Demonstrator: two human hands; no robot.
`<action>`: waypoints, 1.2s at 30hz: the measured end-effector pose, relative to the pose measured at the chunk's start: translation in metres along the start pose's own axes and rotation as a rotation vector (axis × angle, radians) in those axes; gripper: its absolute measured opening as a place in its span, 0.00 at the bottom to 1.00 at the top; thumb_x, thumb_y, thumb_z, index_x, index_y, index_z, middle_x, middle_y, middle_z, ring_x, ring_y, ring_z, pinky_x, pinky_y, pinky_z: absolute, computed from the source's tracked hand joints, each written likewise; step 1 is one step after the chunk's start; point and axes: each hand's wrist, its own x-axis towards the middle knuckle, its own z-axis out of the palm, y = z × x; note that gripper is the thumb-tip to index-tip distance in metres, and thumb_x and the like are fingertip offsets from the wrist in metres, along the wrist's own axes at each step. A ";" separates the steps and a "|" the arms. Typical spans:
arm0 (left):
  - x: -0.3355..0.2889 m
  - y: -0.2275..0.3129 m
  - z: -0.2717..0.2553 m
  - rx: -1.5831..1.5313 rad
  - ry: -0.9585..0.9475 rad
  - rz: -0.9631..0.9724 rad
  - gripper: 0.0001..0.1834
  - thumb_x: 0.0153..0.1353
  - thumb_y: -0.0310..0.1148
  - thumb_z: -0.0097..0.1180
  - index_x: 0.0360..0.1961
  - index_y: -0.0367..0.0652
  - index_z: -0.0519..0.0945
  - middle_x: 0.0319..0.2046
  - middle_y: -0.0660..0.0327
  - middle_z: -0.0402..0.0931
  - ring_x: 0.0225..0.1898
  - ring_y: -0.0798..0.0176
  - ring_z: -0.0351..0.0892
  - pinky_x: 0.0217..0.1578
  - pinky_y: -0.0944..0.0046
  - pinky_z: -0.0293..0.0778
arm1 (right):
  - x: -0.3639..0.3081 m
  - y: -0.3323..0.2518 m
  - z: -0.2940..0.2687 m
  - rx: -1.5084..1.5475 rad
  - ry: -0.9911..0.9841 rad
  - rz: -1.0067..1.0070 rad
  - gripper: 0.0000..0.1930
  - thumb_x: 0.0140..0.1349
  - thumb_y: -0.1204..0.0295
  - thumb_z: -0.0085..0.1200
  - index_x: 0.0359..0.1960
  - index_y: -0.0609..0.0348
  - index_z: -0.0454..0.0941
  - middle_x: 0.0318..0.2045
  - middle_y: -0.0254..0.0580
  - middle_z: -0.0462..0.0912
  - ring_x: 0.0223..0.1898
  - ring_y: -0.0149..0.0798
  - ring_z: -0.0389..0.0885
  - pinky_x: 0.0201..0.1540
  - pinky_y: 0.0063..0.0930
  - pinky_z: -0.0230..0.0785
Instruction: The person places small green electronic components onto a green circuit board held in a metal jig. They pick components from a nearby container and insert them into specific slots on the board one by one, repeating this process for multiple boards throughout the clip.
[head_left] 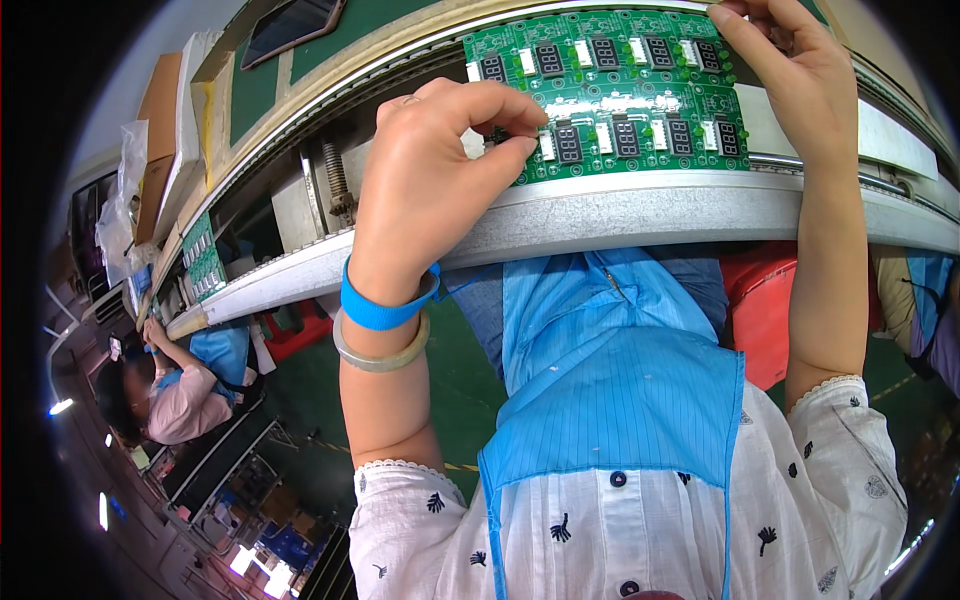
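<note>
Lying along the metal rail [590,213], green board [625,92] with digit displays [625,137], likely for edge support. Over the board's left part, left hand [425,165], thumb and forefinger nearly meeting beside a white connector [547,146], probably for fine control; unclear whether pinching anything. At the board's far right corner, right hand [800,85], thumb at the edge, perhaps steadying; partly cut off, grip unclear. Well left of the board, phone [290,28], probably kept aside.

Segmented digit shapes stand on the small black rectangular displays [603,53] of the green rectangular circuit-board panel [700,101], any lettering being too small to read.
</note>
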 end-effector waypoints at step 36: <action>-0.052 -0.034 -0.002 -0.321 0.477 -0.486 0.13 0.72 0.37 0.60 0.42 0.36 0.86 0.31 0.65 0.83 0.31 0.76 0.72 0.32 0.73 0.67 | -0.040 -0.044 0.054 -0.616 -0.448 -0.567 0.26 0.62 0.42 0.57 0.31 0.56 0.87 0.30 0.38 0.85 0.46 0.46 0.75 0.52 0.47 0.58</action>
